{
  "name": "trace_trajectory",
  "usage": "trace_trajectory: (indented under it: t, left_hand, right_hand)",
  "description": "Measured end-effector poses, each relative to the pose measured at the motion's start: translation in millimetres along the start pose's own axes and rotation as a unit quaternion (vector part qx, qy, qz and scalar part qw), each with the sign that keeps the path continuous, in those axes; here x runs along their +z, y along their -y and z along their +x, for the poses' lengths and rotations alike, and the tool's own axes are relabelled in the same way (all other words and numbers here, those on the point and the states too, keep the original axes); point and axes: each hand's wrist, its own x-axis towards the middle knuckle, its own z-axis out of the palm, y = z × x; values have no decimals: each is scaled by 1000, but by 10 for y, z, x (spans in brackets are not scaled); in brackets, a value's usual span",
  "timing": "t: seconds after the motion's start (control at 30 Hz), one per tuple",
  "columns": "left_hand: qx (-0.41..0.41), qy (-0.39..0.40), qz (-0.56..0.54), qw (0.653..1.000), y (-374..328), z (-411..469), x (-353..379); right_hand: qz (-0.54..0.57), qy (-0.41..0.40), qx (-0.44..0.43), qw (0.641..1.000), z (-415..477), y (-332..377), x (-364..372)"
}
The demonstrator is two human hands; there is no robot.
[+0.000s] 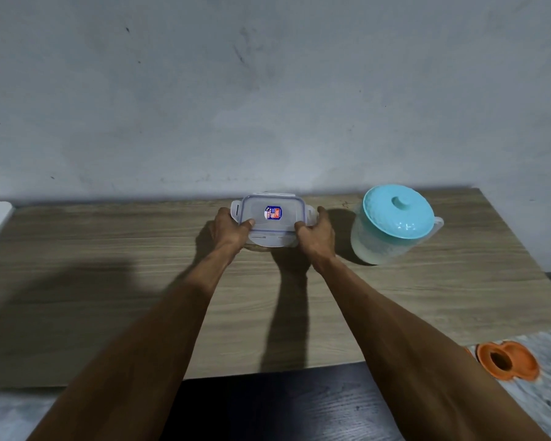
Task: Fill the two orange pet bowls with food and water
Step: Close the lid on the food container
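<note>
While both hands grip the box at the far edge, notes by label:

Left hand [228, 229]: clamped on the box's 9 o'clock end, thumb over the lid's near corner.
Right hand [315, 232]: clamped on the 3 o'clock end, fingers curled round the side.
Box [269, 218]: clear, latch-lidded, at 12 o'clock on the tabletop [109, 249], close to the wall; long axis running 9 to 3, square between the hands; lid on, flaps apparently sprung outward; contents not discernible.
Jug [395, 227]: teal-lidded, just beside the box at 3 o'clock, nearer the right hand.
Bowls [506, 361]: orange, down on the floor at 4 o'clock, well apart from the box, right arm nearer; seemingly unfilled.
Next, probably: lift off the lid, carry toward 4 o'clock.
</note>
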Motion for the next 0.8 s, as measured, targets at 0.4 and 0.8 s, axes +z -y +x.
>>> trace_trajectory:
  t: [0.4, 0.8]
  left_hand:
    - [-20, 12, -41, 999, 74, 138, -53]
    - [-74, 54, -133, 987, 126, 279, -40]
  right_hand:
    - [-481, 222, -254, 809, 314, 294, 87]
    - [-553, 204, -288, 755, 433, 376, 180]
